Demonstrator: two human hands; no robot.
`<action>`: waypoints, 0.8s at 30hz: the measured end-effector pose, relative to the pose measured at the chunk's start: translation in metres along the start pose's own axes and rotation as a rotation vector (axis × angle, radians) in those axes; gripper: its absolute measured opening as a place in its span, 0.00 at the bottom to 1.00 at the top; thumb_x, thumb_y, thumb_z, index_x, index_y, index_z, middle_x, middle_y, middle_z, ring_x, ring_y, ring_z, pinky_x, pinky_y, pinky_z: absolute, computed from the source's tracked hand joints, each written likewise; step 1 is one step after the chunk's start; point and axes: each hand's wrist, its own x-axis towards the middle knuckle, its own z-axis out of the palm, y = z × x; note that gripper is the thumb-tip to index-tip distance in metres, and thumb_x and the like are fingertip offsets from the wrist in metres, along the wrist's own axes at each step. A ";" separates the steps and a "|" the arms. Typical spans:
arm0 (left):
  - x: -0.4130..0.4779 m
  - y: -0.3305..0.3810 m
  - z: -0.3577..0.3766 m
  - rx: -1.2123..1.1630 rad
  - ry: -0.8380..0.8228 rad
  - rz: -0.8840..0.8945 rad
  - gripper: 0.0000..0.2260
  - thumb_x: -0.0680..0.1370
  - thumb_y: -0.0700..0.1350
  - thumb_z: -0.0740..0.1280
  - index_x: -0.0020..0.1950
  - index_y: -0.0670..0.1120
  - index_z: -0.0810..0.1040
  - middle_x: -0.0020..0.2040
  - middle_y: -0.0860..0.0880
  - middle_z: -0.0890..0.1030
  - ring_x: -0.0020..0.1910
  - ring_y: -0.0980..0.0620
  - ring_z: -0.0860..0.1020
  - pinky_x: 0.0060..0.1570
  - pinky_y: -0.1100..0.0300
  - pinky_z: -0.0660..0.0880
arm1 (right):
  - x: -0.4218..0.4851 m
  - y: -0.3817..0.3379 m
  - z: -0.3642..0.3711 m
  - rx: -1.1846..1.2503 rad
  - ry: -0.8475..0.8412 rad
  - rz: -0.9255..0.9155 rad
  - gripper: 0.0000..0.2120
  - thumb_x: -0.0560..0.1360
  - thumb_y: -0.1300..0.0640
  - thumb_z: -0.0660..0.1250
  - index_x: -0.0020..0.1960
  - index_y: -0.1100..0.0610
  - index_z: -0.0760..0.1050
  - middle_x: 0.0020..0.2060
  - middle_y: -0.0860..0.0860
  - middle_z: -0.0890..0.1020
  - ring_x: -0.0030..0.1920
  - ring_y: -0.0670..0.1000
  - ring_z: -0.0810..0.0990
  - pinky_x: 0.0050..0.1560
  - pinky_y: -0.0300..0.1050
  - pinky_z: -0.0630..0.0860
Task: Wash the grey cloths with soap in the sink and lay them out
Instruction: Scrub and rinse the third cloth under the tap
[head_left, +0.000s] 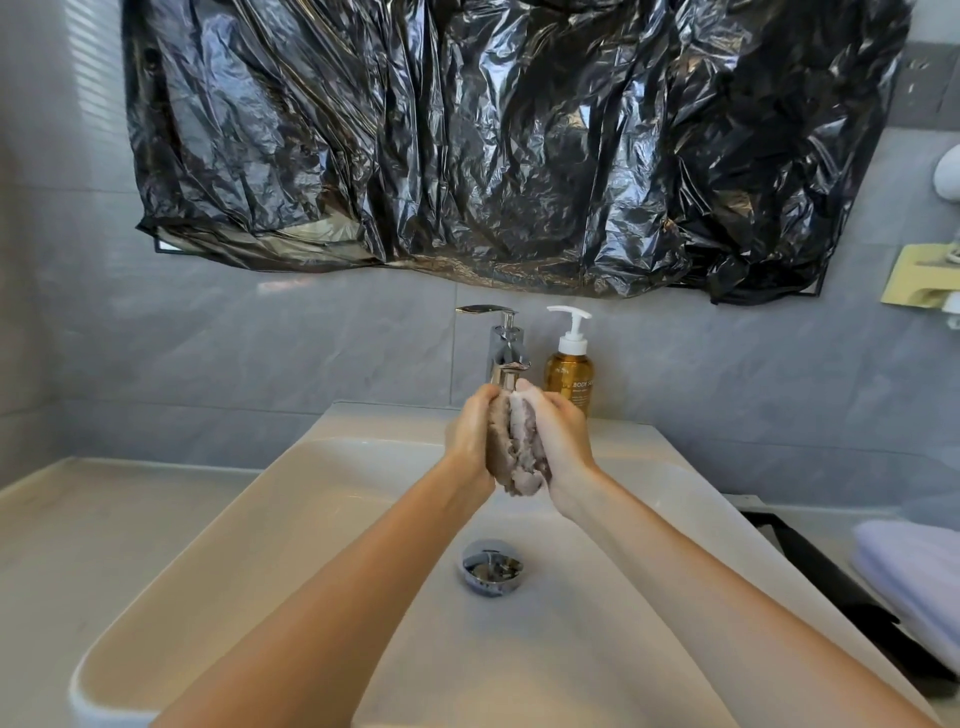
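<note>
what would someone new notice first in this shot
The crinkled black plastic sheet hangs across the wall above the sink, filling the upper part of the view. Below it, in the middle, the left hand and right hand squeeze a sudsy grey cloth between them just under the tap. An amber soap bottle stands right of the tap.

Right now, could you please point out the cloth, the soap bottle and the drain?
cloth (519, 457), head view, soapy middle
soap bottle (571, 375), head view, amber body
drain (492, 569), head view, chrome cap
</note>
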 end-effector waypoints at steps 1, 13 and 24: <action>0.001 -0.001 0.000 0.047 -0.012 0.007 0.12 0.74 0.52 0.67 0.44 0.43 0.79 0.41 0.42 0.81 0.36 0.46 0.80 0.30 0.61 0.75 | 0.000 0.001 -0.002 -0.005 0.012 -0.022 0.11 0.77 0.49 0.67 0.49 0.57 0.73 0.38 0.53 0.79 0.40 0.53 0.80 0.40 0.50 0.79; 0.007 -0.020 0.001 0.185 0.159 0.177 0.14 0.80 0.56 0.61 0.43 0.49 0.78 0.42 0.46 0.83 0.45 0.46 0.81 0.48 0.50 0.79 | -0.005 0.032 0.007 -0.553 0.086 -0.508 0.11 0.83 0.50 0.53 0.44 0.54 0.64 0.42 0.50 0.70 0.38 0.43 0.70 0.35 0.36 0.65; 0.008 -0.019 -0.009 0.605 0.224 0.462 0.20 0.82 0.56 0.56 0.58 0.45 0.80 0.51 0.44 0.82 0.48 0.49 0.78 0.51 0.57 0.72 | 0.004 0.024 0.002 -0.601 0.157 -0.507 0.18 0.83 0.49 0.54 0.39 0.54 0.74 0.32 0.48 0.76 0.35 0.47 0.76 0.35 0.37 0.69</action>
